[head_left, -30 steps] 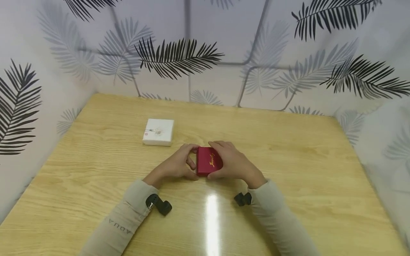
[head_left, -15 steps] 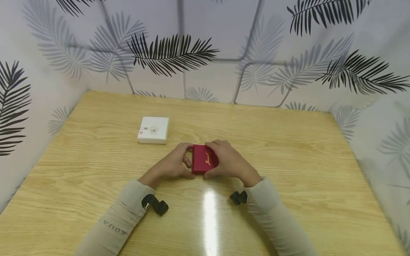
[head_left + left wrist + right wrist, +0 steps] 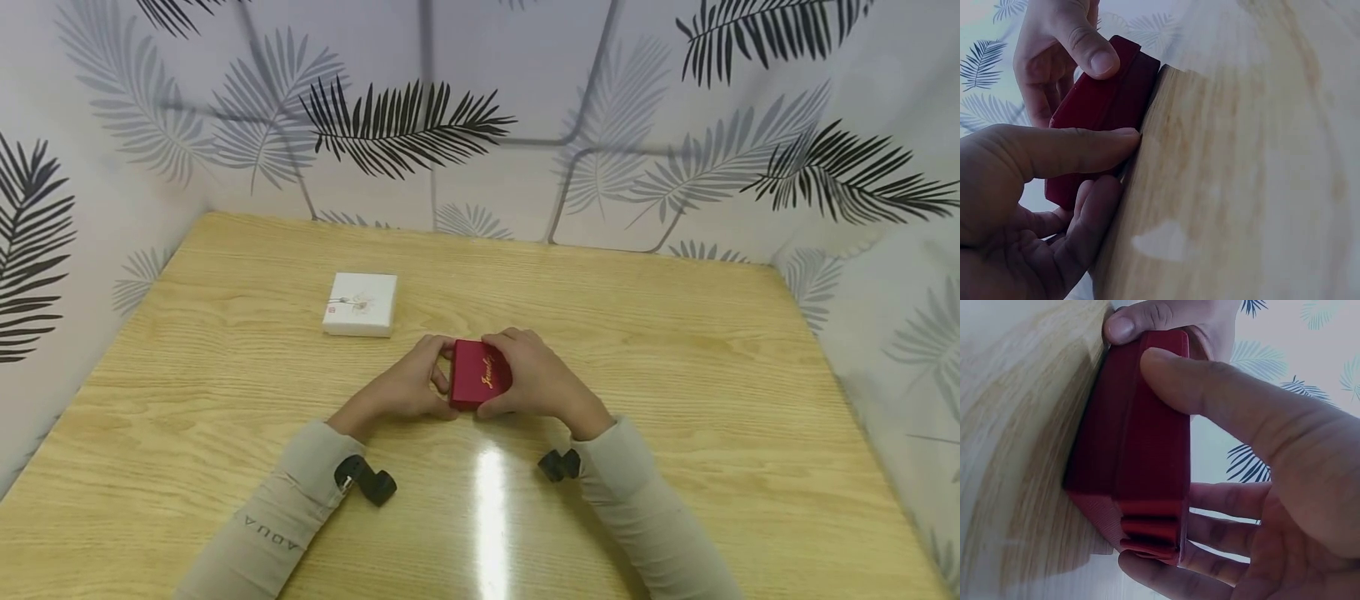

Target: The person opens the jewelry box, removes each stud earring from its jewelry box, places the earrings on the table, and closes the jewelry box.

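Observation:
A small red jewelry box (image 3: pixel 470 375) with gold lettering on its lid rests on the wooden table between both hands. My left hand (image 3: pixel 408 382) pinches its left end, low down, with the thumb at the near side close to the tabletop. From the right, my right hand (image 3: pixel 538 377) grips the lid (image 3: pixel 1155 447) between the thumb on the near side and fingers on the far side. The lid appears closed on the base (image 3: pixel 1097 434). A shiny red ribbon (image 3: pixel 1150 528) shows on the box's right end. The right hand covers part of the lid top.
A white square box (image 3: pixel 362 302) with a flower print stands farther back, left of the red one. The wooden table (image 3: pixel 712 375) meets a leaf-patterned backdrop (image 3: pixel 510 108) at the rear. Dark wrist cameras (image 3: pixel 367 481) sit on both sleeves.
The head view shifted slightly, moving everything in it a little left and up, then stayed nearly still. Both hands keep the same hold on the jewelry box.

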A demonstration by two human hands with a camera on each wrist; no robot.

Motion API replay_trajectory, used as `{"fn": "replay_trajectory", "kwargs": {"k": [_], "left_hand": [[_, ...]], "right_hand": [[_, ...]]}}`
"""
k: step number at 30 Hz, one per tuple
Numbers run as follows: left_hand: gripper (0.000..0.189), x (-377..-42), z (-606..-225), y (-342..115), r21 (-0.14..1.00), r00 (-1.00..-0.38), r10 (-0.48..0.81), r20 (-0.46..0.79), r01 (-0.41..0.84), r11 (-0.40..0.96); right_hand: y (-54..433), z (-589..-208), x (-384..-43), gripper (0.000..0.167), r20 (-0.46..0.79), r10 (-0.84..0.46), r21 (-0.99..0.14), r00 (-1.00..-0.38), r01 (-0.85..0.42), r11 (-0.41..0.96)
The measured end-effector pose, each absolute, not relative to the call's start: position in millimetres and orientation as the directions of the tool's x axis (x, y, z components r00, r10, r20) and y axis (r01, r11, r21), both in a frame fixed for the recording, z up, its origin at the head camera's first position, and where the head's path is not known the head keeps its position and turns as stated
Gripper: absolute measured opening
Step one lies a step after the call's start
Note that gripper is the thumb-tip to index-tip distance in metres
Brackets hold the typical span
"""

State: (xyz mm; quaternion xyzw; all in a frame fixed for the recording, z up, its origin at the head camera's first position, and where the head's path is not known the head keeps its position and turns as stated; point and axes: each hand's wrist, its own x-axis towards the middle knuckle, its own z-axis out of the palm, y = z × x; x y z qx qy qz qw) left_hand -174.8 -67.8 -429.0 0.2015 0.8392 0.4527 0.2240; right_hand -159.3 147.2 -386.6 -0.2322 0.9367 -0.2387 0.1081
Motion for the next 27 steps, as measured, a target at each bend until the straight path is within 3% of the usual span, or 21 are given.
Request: {"fn": "replay_trajectory", "kwargs": {"k": [27], "left_hand": [[0.088,-175.0,-426.9,-66.9,0.869,-0.827,0.524,-0.204,0.094,0.486]], "right_hand": [[149.4,-384.7,-159.1,0.097,-0.084,-0.481,-0.508,-0.873,-0.378,0.774]]}}
